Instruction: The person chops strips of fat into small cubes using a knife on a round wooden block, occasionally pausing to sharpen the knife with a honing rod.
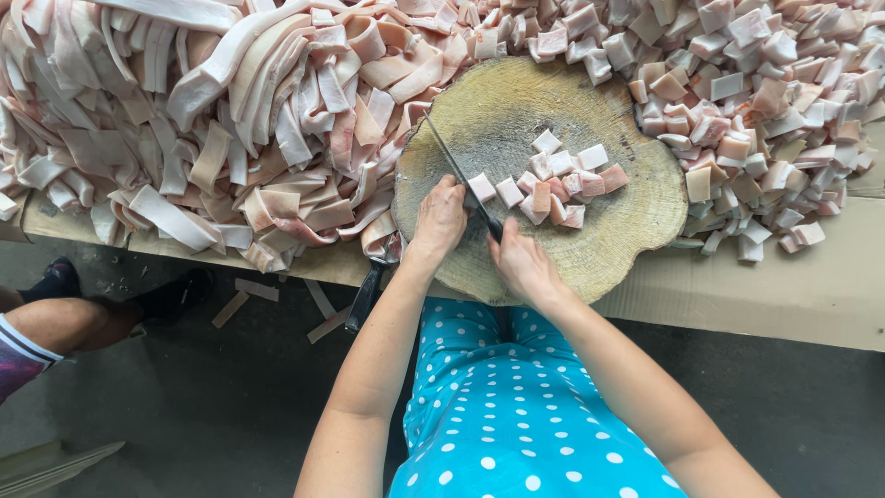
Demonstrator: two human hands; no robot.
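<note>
Right hand (523,263): nearest me, I see its fingers clenched round the knife (461,178) handle.
Left hand (440,219): just beside the blade, fingers curled, tips touching the cube (481,187) at the row's near end.
Knife axis: blade runs up and left from my right hand, across the block (608,254).
Cubes (562,184): right of the blade, mid-block.
Strips (212,138): piled far left on the surface (811,286).
Cut pile (765,92): far right.
</note>
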